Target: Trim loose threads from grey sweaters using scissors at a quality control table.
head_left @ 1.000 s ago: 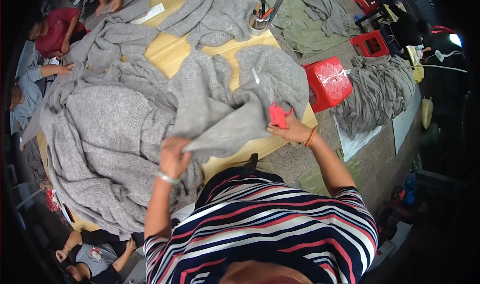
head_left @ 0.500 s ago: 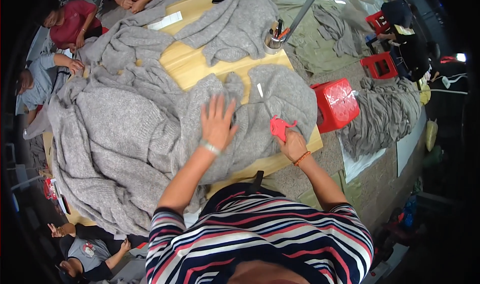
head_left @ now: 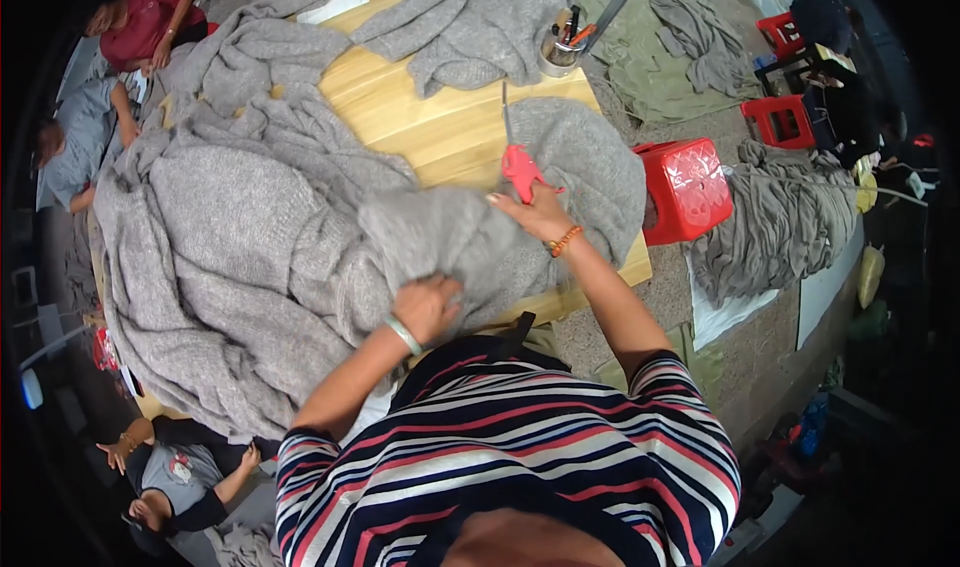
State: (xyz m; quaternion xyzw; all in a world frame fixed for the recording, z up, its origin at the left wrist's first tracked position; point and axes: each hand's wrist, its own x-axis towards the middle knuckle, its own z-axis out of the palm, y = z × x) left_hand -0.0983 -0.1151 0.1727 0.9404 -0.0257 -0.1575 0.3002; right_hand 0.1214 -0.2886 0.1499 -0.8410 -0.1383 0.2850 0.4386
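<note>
My left hand (head_left: 425, 307), with a pale bangle at the wrist, is closed on a fold of a grey knitted garment (head_left: 440, 232), which is blurred by motion near the table's front edge. My right hand (head_left: 543, 212), a beaded bracelet on its wrist, grips a red-handled tool with a long thin grey shaft (head_left: 520, 170) pointing away from me; its exact kind is unclear. Below the tool, the right fingers are beside the blurred knit. Another rounded part of grey knit (head_left: 590, 152) lies flat at the table's right side.
A large heap of grey knitwear (head_left: 220, 217) covers the left of the wooden table (head_left: 450, 157). A clear cup of pens (head_left: 561, 55) stands by the far right corner, near a grey pole (head_left: 622, 5). A red stool (head_left: 688, 187) adjoins the right edge. Other people sit around the left side.
My left hand has gone from spread flat on the knit to closed on it, pulling it toward me. My right hand has moved up and left with the red-handled tool.
</note>
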